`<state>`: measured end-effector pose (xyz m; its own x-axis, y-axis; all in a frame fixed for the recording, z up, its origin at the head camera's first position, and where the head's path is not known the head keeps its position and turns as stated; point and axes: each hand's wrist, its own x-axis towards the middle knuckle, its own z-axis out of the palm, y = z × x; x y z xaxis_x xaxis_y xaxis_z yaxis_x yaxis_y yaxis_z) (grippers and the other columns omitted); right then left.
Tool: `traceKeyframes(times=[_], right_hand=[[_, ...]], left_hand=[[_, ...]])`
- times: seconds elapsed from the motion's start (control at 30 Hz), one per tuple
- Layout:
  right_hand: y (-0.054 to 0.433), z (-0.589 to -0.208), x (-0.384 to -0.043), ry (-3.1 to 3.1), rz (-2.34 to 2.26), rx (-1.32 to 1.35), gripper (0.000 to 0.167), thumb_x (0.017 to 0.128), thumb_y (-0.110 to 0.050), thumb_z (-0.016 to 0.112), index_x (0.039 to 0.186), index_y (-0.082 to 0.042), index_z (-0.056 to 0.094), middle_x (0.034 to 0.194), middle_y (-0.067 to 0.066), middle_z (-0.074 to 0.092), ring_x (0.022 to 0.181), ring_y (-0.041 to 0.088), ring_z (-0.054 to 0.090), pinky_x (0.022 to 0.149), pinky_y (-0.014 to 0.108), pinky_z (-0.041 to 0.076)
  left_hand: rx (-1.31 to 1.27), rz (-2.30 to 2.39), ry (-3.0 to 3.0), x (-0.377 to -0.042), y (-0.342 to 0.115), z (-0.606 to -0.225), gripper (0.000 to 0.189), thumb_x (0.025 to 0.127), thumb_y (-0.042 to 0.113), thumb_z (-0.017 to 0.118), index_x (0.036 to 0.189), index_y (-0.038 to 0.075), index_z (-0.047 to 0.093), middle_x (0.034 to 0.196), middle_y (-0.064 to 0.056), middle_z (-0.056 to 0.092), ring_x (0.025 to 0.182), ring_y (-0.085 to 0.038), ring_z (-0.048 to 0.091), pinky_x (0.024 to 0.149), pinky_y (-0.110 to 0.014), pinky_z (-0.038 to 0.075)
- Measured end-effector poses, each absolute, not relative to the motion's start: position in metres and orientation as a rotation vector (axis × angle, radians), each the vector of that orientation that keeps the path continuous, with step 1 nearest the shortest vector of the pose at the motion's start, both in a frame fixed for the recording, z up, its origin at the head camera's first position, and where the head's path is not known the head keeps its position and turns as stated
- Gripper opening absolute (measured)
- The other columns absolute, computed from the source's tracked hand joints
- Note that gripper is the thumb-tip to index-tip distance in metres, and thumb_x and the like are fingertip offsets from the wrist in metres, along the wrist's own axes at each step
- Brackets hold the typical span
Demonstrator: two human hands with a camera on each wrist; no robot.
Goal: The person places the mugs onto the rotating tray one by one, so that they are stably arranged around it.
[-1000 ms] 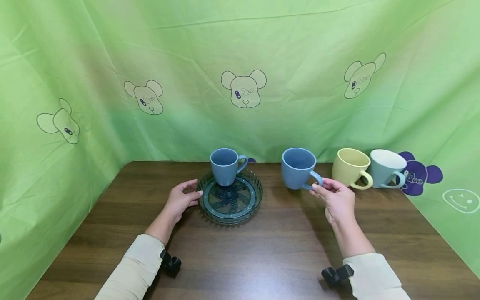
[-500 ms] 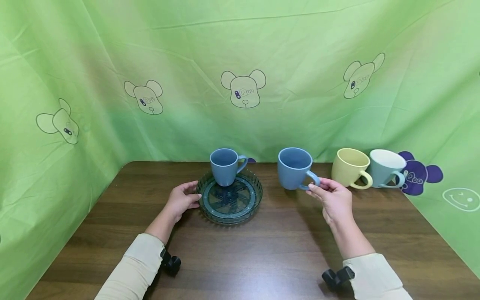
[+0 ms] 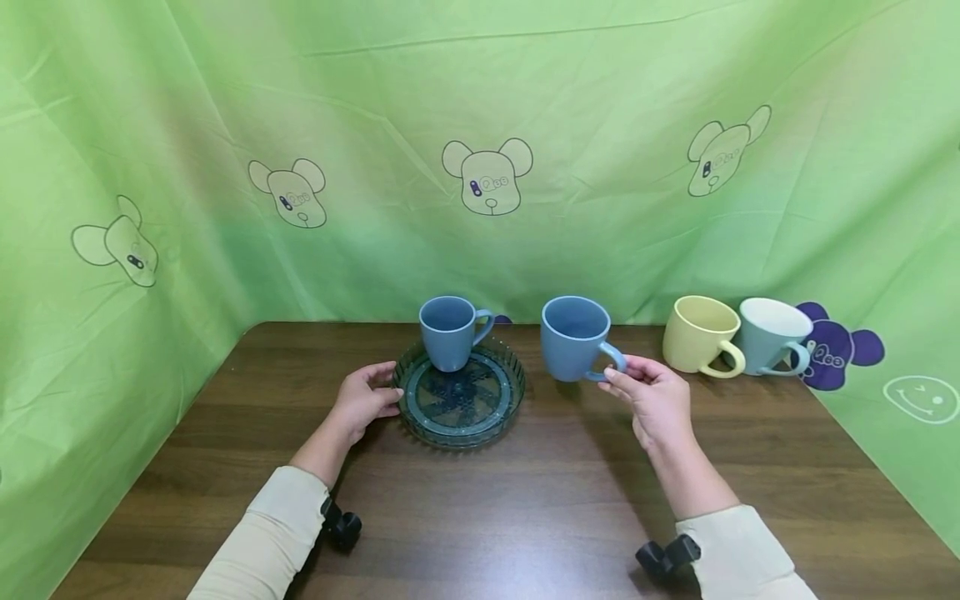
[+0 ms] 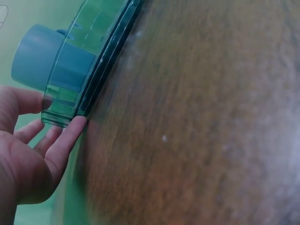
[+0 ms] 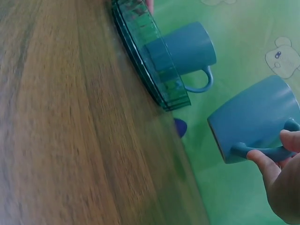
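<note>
My right hand (image 3: 658, 402) pinches the handle of a blue mug (image 3: 573, 337) between thumb and fingers. The mug is upright; the right wrist view shows a gap between its base (image 5: 215, 140) and the table's edge. On the left, my left hand (image 3: 363, 402) holds the side of a scalloped, dark green glass dish (image 3: 461, 437), thumb at the rim and other fingers along the outer wall (image 4: 61, 119). Inside the dish, toward the back, stands another blue mug (image 3: 447, 333), handle pointing right.
A yellow mug (image 3: 697, 333) and a light blue mug (image 3: 768, 337) with a white inside stand close together at the back right. A green printed cloth (image 3: 360, 167) hangs behind the brown wooden table (image 3: 480, 517). Each wrist carries a small black camera (image 3: 343, 527).
My right hand has moved left with the blue mug, bringing it nearer to the glass dish. The left hand, the dish and the mug in it have stayed in place.
</note>
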<state>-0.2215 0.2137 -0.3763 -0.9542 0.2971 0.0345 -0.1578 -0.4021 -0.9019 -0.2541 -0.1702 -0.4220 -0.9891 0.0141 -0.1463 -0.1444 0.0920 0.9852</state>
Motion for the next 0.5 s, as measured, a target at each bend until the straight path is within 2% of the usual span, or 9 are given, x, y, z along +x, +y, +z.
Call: traceKeyframes(times=[0.27,0.5], right_hand=[[0.205,-0.374,-0.222,-1.543,2.439,-0.186,0.033,0.079,0.024,0.063,0.074,-0.008,0.071,0.072,0.004,0.059,0.064,0.013,0.068,0.065,0.029,0.061],[0.2,-0.372,-0.222,-1.578,2.44,-0.158,0.035,0.08,0.024,0.063,0.075,-0.009,0.071,0.074,0.004,0.06,0.065,0.013,0.068,0.066,0.03,0.061]], left_hand=[[-0.146,2.041,2.206,-0.254,-0.17,-0.423,0.056,0.091,-0.008,0.06,0.143,-0.003,0.042,0.14,-0.026,0.04,0.104,-0.03,0.06,0.084,-0.043,0.058],[-0.183,2.045,2.215,-0.252,-0.168,-0.423,0.054,0.09,-0.007,0.062,0.141,0.0,0.046,0.136,-0.023,0.044,0.097,-0.026,0.062,0.081,-0.039,0.059]])
